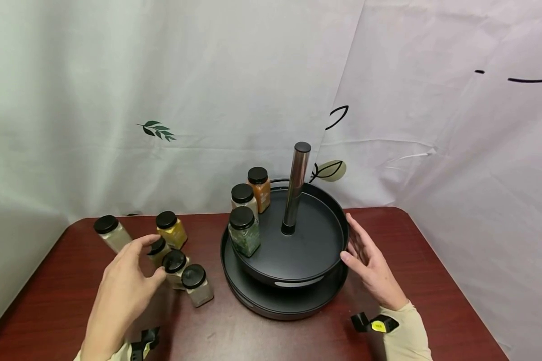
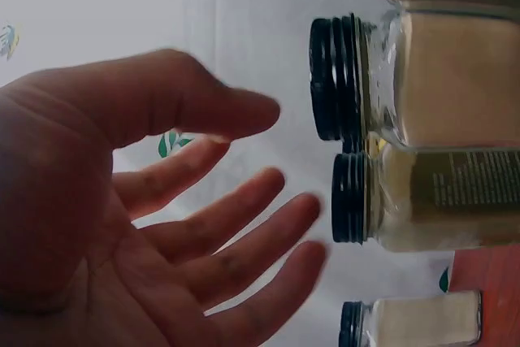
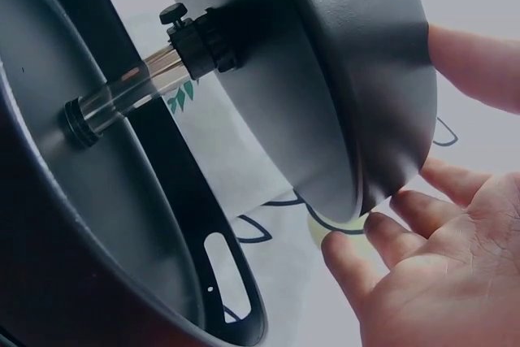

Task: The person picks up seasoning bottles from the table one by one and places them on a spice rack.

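A two-tier black rack [image 1: 293, 255] is seen at the centre of the head view, set on a reddish-brown surface [image 1: 253, 341]. It is formed of two round, matt trays: a broader lower tray [image 1: 284, 312] and a raised upper tray [image 1: 320, 220], each bounded by a low rim. The upper tray is crossed by a shiny, dark metallic post [image 1: 295, 193] with a black cap. In the right wrist view, a collar [image 3: 201, 46] with a small knob is shown beneath the upper tray, and an elongated slot [image 3: 227, 282] is cut in the lower tray's wall.

On the left part of the upper tray, three black-lidded glass jars are stood upright: a green jar [image 1: 245, 241] foremost, a pale jar [image 1: 246, 201] behind it, and an orange jar [image 1: 263, 195] farthest back.

Five more jars are grouped at left of the frame, among them a yellow jar [image 1: 173, 234] and a greyish jar [image 1: 200, 293] nearest the viewer. The left hand [image 1: 124, 281] is held beside their lids, thumb and fingers parted, nothing grasped. The right hand [image 1: 370, 263] is laid against the upper tray's outer wall, fingers extended, without a clenched grip.
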`<action>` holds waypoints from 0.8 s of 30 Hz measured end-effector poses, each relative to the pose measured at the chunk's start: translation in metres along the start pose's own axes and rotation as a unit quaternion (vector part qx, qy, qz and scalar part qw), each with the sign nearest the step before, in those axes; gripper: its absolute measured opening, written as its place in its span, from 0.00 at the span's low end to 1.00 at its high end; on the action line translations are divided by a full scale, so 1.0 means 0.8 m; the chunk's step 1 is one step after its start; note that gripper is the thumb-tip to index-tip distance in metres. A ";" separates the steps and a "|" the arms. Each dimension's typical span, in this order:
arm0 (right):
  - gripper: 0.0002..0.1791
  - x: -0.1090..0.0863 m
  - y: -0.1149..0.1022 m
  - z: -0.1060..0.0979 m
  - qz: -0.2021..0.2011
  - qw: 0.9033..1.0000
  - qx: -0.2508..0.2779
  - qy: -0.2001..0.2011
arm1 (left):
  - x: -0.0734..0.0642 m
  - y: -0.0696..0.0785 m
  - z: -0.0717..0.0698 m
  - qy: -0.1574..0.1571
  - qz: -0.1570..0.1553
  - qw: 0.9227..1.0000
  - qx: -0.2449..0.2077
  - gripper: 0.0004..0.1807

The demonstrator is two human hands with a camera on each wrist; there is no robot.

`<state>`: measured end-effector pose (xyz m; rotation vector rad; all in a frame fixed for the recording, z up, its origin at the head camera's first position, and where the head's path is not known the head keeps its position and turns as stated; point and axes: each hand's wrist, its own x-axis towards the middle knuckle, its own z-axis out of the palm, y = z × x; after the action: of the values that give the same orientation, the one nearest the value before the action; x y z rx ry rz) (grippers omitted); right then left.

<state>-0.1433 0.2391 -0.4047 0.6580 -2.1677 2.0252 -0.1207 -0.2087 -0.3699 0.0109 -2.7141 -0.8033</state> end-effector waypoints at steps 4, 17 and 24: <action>0.41 0.000 0.000 0.000 0.001 1.000 -0.001 0.000 | 0.002 -0.009 0.000 -0.057 -0.016 0.998 -0.022 0.37; 0.43 -0.001 -0.001 0.002 0.012 1.000 -0.006 -0.002 | 0.011 -0.030 0.012 -0.167 -0.028 0.984 -0.063 0.37; 0.45 0.000 -0.001 0.003 0.014 1.000 0.008 -0.003 | 0.014 -0.036 0.018 -0.178 -0.012 0.983 -0.045 0.39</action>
<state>-0.1426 0.2372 -0.4046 0.6404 -2.1766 2.0594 -0.1375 -0.2262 -0.3933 -0.1334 -3.0083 -1.0209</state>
